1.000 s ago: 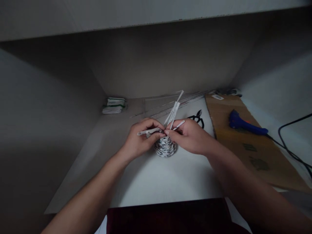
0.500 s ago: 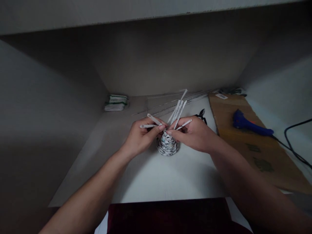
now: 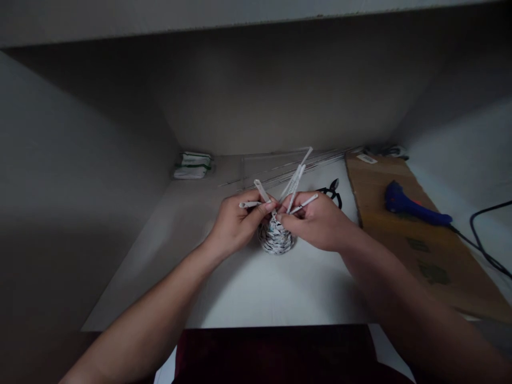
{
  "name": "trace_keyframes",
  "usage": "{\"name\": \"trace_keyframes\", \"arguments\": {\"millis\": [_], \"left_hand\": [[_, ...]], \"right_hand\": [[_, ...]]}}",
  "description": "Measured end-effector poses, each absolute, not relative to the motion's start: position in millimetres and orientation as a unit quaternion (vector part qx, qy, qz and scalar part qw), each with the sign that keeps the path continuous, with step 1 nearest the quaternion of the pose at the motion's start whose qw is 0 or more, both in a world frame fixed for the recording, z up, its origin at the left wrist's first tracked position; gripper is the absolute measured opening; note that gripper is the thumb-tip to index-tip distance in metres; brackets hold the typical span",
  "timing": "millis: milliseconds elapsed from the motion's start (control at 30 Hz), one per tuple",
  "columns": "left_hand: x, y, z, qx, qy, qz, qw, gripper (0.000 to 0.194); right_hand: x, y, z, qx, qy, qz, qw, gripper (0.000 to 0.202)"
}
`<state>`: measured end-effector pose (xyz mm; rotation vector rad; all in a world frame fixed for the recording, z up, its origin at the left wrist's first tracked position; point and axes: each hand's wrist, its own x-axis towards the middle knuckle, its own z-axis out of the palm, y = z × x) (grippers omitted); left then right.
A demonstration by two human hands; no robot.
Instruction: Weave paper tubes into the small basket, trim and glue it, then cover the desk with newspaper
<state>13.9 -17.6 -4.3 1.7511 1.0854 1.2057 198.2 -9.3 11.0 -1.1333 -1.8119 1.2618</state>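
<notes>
A small woven piece of rolled paper tubes (image 3: 277, 238), white with dark flecks, stands on the white table between my hands. Several loose paper tubes (image 3: 295, 182) stick up and outward from its narrow top. My left hand (image 3: 239, 218) is closed at the top left of the weave, thumb and fingers pinching a paper tube (image 3: 262, 191). From the right, my right hand (image 3: 316, 221) grips the top of the weave, with another paper tube (image 3: 304, 204) poking out past its fingers. The fingertips of both hands nearly meet, and they partly hide the upper rows.
Black-handled cutters (image 3: 333, 191) lie just behind my right hand. A blue glue gun (image 3: 416, 207) with a cord rests on a cardboard sheet (image 3: 384, 250) at the right. Thin rods (image 3: 320, 158) lie along the back, and a white-and-green packet (image 3: 193, 165) sits back left.
The paper tube by my left thumb has swung more upright. The upright tubes at the back look bunched closer together. Both hands keep their hold, and the view has shifted slightly.
</notes>
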Motion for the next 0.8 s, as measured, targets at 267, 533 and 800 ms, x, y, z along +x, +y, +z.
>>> {"name": "trace_keyframes", "arguments": {"millis": [267, 533, 800], "left_hand": [[16, -18, 0, 0.659, 0.41, 0.477, 0.412, 0.021], [16, -18, -1, 0.665, 0.411, 0.479, 0.399, 0.02], [14, -17, -2, 0.662, 0.41, 0.481, 0.404, 0.022]], "right_hand": [[205, 5, 12, -0.422, -0.669, 0.545, 0.278, 0.011], [207, 7, 12, -0.4, -0.636, 0.596, 0.282, 0.011], [213, 7, 14, -0.396, -0.677, 0.564, 0.259, 0.012]]}}
